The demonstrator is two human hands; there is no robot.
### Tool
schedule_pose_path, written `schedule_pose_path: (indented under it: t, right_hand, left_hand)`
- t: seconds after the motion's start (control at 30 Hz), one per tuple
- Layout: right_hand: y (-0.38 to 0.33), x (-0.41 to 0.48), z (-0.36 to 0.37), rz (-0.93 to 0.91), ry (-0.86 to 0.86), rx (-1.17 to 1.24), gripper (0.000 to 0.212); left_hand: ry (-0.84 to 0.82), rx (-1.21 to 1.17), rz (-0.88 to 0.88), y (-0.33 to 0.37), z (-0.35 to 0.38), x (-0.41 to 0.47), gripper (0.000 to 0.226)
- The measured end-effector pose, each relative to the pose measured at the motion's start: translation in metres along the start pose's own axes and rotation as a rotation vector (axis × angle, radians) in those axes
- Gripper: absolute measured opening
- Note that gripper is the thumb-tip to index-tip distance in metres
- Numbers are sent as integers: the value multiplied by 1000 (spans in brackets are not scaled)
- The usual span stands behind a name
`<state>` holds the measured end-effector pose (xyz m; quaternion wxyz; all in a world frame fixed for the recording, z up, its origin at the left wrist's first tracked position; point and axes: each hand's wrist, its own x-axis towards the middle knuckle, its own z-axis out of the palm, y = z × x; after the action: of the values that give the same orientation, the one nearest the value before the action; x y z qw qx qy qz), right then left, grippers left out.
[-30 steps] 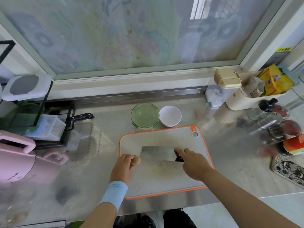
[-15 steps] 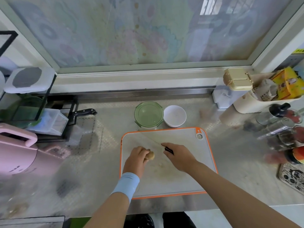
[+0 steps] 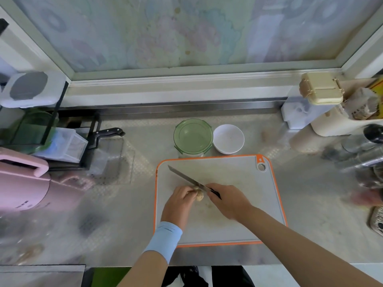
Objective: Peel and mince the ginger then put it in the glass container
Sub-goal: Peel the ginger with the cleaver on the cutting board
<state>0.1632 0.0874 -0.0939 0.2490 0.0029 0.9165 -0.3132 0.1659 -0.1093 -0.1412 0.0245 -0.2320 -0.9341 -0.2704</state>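
**Kid:** What are the hands doing?

**Cook:** The left hand (image 3: pixel 179 200) has its grip pinched on the ginger (image 3: pixel 198 194), pressing it down on the board (image 3: pixel 238 177). The right hand (image 3: pixel 227 200) has its grip wrapped tight around the handle of the knife (image 3: pixel 187 179).

**Kid:** Where is the ginger?

**Cook:** In the middle of the board, between the two hands. The blade sits right on top of it.

**Kid:** How do you cut it well?

**Cook:** I think you curl the left fingers back, away from the edge. Keep the ginger flat so it can't roll. Take thin bits of skin off, slowly.

**Kid:** Which way does the ginger point?

**Cook:** It's a small lump and the hand hides part of it, so I can't tell its long way for sure. The knife is easy, though. It runs from the right hand up and left, with its tip toward the far left of the board.

**Kid:** And the jar?

**Cook:** The green jar (image 3: pixel 193 136) waits on the bench (image 3: pixel 145 150), just past the board, touching a white bowl (image 3: pixel 228 138). No ginger is in it yet.
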Motion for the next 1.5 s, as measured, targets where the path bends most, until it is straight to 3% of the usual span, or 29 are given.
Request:
schedule_pose_path:
  t: [0.07,0.2,0.83,1.5]
  right_hand:
    - [-1,2,1,6,-2,-17,26]
    - [-5,5,2,12,-14,-107,31]
    - [2,-19,-14,-193,70,-432,39]
    - [-7,-4,-31,-159,-38,-472,38]
  left_hand:
    - [-9,-12,-14,5,-2,1,40]
    - [11,36,14,8,-2,1,43]
    - [73,75,4,3,10,-6,41]
    - [74,57,-39,5,6,2,34]
